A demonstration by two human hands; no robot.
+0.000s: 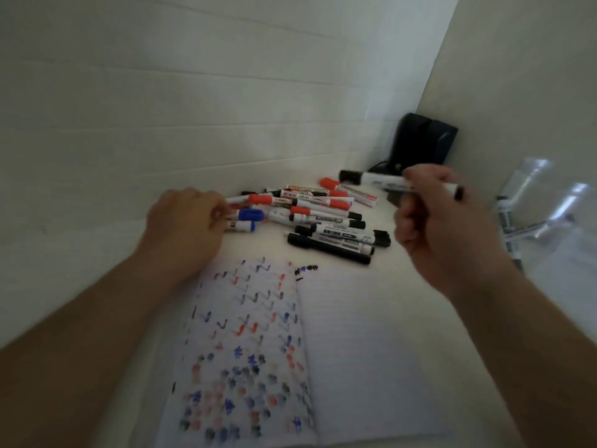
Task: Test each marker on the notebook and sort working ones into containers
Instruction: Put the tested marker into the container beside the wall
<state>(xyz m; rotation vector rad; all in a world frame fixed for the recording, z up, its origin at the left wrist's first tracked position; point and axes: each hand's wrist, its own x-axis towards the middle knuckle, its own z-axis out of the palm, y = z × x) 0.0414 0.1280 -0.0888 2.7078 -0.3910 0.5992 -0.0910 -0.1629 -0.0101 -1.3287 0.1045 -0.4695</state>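
Note:
An open notebook (pixel 355 334) lies in front of me, its left page covered in red, blue and black test marks. Behind it sits a pile of markers (pixel 310 215) with red, blue and black caps. My right hand (pixel 442 221) is raised above the table's right side and grips a black-capped white marker (pixel 384 181), held roughly level. My left hand (pixel 187 227) rests at the left end of the pile, its fingers curled against a blue-capped marker (pixel 250 216); whether it grips one is hidden.
A clear plastic container (pixel 546 215) with a few markers inside stands at the right. A black device (pixel 420 143) sits in the back corner. White walls close in behind and to the right.

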